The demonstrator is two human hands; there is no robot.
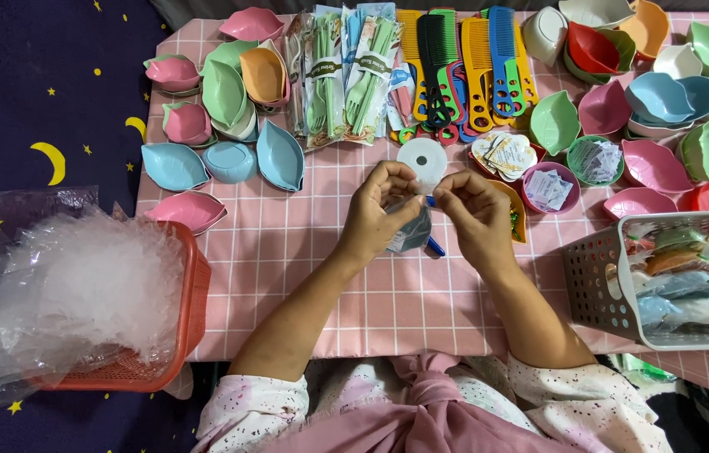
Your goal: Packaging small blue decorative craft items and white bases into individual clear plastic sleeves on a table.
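Note:
My left hand [379, 210] and my right hand [472, 214] meet over the middle of the pink checked cloth [388, 294]. Both pinch a small clear plastic bag [411, 231] that hangs between them; something blue pokes out beneath it. A white tape roll [422, 158] lies just beyond my fingers. Right of my right hand lies an orange leaf-shaped dish [515, 210].
Leaf-shaped dishes [228, 92] in pastel colours are piled at the far left and far right [664, 96]. Packed cutlery sets [346, 75] and combs [463, 67] lie at the back. Round cups with small packets [549, 189], an orange basket of clear bags [119, 369], a white basket [606, 285].

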